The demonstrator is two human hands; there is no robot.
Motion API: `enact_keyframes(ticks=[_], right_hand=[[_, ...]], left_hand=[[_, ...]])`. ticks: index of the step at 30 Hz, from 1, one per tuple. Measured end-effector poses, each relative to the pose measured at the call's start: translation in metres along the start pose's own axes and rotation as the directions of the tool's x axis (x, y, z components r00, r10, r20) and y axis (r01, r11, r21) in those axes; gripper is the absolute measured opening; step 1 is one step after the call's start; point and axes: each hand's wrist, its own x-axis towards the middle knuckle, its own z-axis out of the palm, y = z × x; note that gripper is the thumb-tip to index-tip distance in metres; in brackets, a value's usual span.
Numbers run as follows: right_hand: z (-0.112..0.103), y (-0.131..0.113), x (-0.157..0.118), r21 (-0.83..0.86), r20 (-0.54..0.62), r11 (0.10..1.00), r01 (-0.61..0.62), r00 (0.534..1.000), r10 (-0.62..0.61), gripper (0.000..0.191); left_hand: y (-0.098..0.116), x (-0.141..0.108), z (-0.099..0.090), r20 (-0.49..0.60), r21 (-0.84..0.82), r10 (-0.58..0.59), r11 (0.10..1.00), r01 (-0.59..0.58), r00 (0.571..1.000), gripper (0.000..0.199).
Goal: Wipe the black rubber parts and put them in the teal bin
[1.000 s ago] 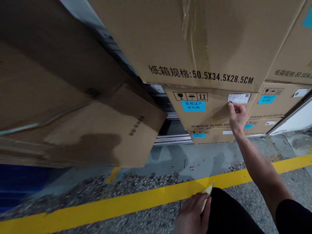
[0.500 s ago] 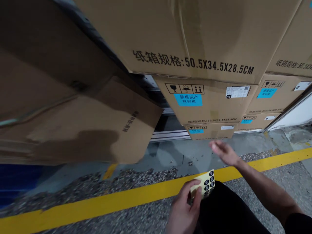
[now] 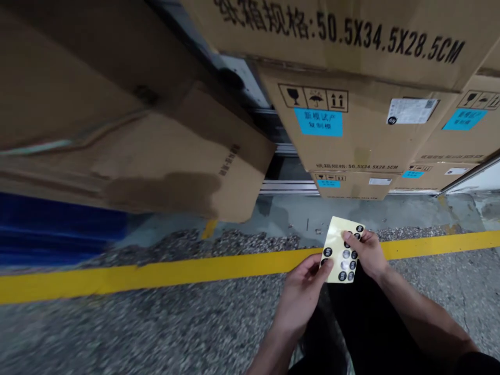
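Note:
A pale yellow sticker sheet with round black stickers is held out in front of my knees. My left hand grips its lower left edge, thumb on top. At the right edge my right hand has its thumb on the face of the sheet, over the stickers, with the fingers behind. Beyond the hands stand stacked cardboard cartons. The middle carton bears a blue label and a white label that has a round black sticker at its lower left corner.
Flattened cardboard leans at the left, above a blue object. A yellow line crosses the speckled floor. A white panel stands at the far right.
My right hand has come back from near the cartons and taken hold of the sticker sheet's right side. The sheet now faces up more fully. The view has tilted downward.

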Motion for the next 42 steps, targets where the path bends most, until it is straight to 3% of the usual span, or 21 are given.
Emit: enact_keyframes(ticks=[3, 5, 6, 8, 10, 12, 15, 19, 24, 28, 32, 35, 39, 42], right_hand=[[-0.006, 0.004, 0.001, -0.155, -0.107, 0.973, 0.168, 0.977, -0.186, 0.038], [-0.01, 0.003, -0.004, -0.398, -0.181, 0.85, 0.345, 0.879, -0.441, 0.033], [-0.012, 0.001, -0.008, -0.522, -0.148, 0.744, 0.419, 0.814, -0.562, 0.028], [-0.012, -0.002, -0.018, -0.652, 0.072, 0.523, 0.549, 0.732, -0.678, 0.019], [-0.01, -0.005, -0.026, -0.616, 0.326, 0.422, 0.665, 0.703, -0.633, 0.017], [-0.006, -0.006, -0.03, -0.564, 0.447, 0.438, 0.7, 0.705, -0.551, 0.021], [-0.003, -0.006, -0.029, -0.534, 0.435, 0.557, 0.636, 0.772, -0.464, 0.029], [-0.006, -0.005, -0.025, -0.473, 0.377, 0.699, 0.536, 0.84, -0.389, 0.026], [-0.01, -0.005, -0.025, -0.438, 0.367, 0.754, 0.489, 0.863, -0.347, 0.016], [-0.009, -0.005, -0.026, -0.426, 0.451, 0.746, 0.511, 0.835, -0.315, 0.013], [-0.007, -0.003, -0.027, -0.465, 0.517, 0.688, 0.558, 0.801, -0.301, 0.012], [-0.005, 0.003, -0.029, -0.479, 0.529, 0.623, 0.618, 0.77, -0.357, 0.014], [-0.003, 0.014, -0.034, -0.582, 0.556, 0.375, 0.721, 0.69, -0.464, 0.016], [-0.003, 0.022, -0.036, -0.69, 0.566, 0.186, 0.7, 0.681, -0.464, 0.017]], left_hand=[[-0.002, 0.001, -0.001, -0.036, -0.02, 0.004, 1.0, -0.004, 0.999, 0.04], [-0.004, 0.001, -0.003, -0.062, -0.024, 0.002, 1.0, -0.003, 0.998, 0.04], [-0.005, 0.001, -0.004, -0.066, -0.023, 0.0, 1.0, -0.001, 0.998, 0.04], [-0.008, 0.002, -0.005, -0.071, -0.018, 0.002, 1.0, -0.003, 0.997, 0.04], [-0.01, 0.002, -0.006, -0.077, -0.009, 0.011, 1.0, -0.012, 0.997, 0.041], [-0.011, 0.004, -0.006, -0.078, -0.022, 0.01, 1.0, -0.012, 0.997, 0.043], [-0.01, 0.005, -0.005, -0.035, -0.034, -0.014, 0.999, 0.013, 0.999, 0.043], [-0.01, 0.006, -0.006, 0.001, 0.109, 0.008, 0.994, -0.008, 1.0, 0.039], [-0.008, 0.004, -0.008, 0.051, 0.246, 0.012, 0.969, -0.024, 0.999, 0.034], [-0.006, 0.002, -0.008, 0.006, 0.327, -0.008, 0.945, 0.006, 1.0, 0.04], [-0.003, 0.001, -0.007, -0.075, 0.541, 0.056, 0.841, -0.007, 0.996, 0.054], [-0.002, 0.0, -0.007, -0.06, 0.575, 0.102, 0.817, -0.049, 0.993, 0.056], [-0.008, 0.003, -0.013, -0.085, 0.578, 0.11, 0.815, -0.041, 0.99, 0.052], [-0.016, 0.011, -0.019, -0.134, 0.57, 0.132, 0.821, -0.032, 0.982, 0.044]])
